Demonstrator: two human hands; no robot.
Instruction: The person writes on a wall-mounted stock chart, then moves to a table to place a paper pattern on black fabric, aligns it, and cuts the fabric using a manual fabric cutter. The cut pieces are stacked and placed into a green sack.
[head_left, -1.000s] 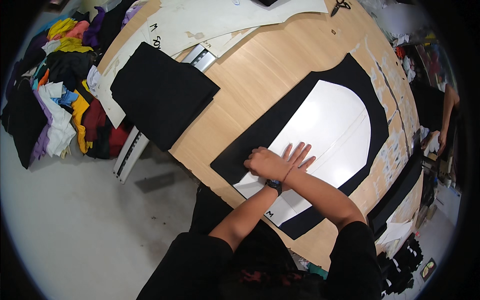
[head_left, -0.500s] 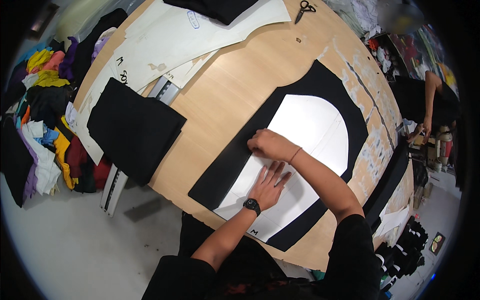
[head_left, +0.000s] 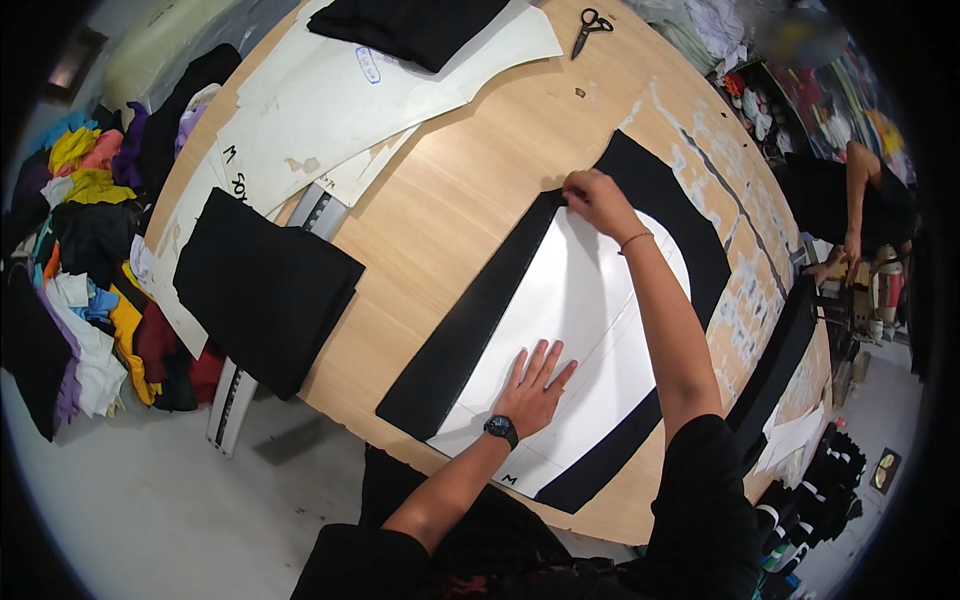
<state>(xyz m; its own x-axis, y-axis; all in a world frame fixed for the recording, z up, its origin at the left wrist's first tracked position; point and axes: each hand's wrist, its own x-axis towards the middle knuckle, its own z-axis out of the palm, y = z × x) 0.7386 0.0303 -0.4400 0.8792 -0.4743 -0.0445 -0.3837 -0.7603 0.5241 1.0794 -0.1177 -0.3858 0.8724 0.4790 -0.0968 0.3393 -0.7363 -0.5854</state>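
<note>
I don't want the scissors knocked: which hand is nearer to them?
Right. The right hand is at the upper left edge of the white template, below the black scissors in the picture; the left hand, flat on the template's lower part, is farther.

Blk short slvs (head_left: 700, 490), blk watch (head_left: 501, 430).

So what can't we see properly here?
All in the head view:
Anything under the right hand: the hand hides it.
Middle of the flat black cloth: the white, round-ended pattern sheet covers it.
Far end of the topmost folded black cloth: the top edge cuts it off.
</note>
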